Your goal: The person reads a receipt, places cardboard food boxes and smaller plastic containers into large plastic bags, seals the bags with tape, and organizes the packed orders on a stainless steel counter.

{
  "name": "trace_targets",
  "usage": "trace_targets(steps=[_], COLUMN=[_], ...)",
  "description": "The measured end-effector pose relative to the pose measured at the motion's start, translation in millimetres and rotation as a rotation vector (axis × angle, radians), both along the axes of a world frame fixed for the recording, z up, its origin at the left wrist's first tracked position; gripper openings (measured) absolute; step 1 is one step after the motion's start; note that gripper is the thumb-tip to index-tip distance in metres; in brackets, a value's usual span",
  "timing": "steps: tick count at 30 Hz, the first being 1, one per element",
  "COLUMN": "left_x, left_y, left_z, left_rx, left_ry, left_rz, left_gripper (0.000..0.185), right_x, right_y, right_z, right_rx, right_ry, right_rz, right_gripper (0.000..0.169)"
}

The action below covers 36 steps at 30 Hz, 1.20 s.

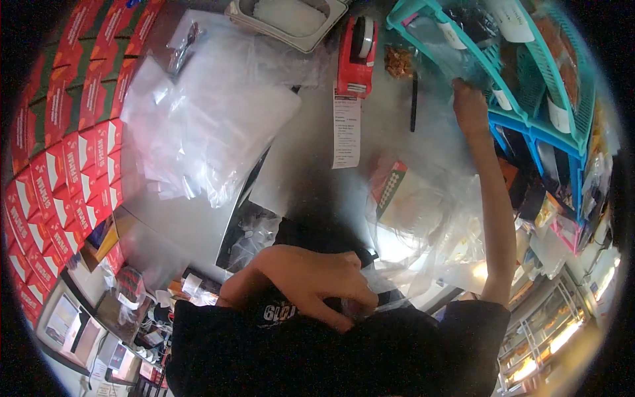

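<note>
My left hand point(327, 285) is bent in against my chest, its fingers closed on the gathered end of a clear plastic bag point(397, 283). The bag stretches off to the right, and a red and green printed carton point(392, 186) shows through plastic beyond it. My right arm reaches forward to the front of a teal plastic basket point(501, 101). There my right hand point(470, 106) touches the clear plastic packets point(441, 47) in the basket's front compartment. Its fingertips are hidden, so I cannot tell whether it grips one.
A stack of clear plastic bags point(213, 109) covers the counter's left. Red cartons point(69, 173) are piled beyond. Ahead are a red tape dispenser point(354, 59), a printed receipt point(346, 131), a black marker point(413, 101), a small brown food packet point(398, 60) and a metal pan point(292, 42). Blue baskets point(540, 139) stand right.
</note>
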<state>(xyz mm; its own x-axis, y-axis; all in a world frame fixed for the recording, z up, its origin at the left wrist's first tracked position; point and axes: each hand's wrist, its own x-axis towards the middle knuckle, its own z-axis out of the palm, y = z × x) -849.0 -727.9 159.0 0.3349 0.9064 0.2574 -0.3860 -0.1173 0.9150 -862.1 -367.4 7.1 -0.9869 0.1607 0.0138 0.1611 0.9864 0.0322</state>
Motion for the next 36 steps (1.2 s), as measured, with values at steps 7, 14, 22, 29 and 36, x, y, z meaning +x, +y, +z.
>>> trace_targets(steps=[7,14,22,29,36], left_x=[15.6,34.8,95.7,88.6,34.4], left_y=[5.0,44.2,68.7,37.5,-13.4], left_z=[21.0,62.2,116.9,121.0,92.0], left_rx=[-0.018,-0.243,0.142,-0.051,-0.292], left_ry=[-0.083,-0.560,0.139,0.111,1.030], left_rz=[0.284,1.198,0.678,0.645,0.938], left_gripper=[0.033,0.032,0.030,0.041,0.057], right_x=[49.5,149.2,146.3,151.2,217.4], right_y=[-69.4,-106.6,-164.6,-171.7,-62.6], right_z=[169.8,246.6,93.8,160.9,257.5], right_rx=[-0.652,-0.957,-0.194,-0.582,-0.949], right_ry=[0.321,0.599,0.011,-0.580,0.280], right_rz=[-0.214,-0.385,0.430,0.206,-0.095], right_gripper=[0.012,0.011,0.034,0.029,0.043])
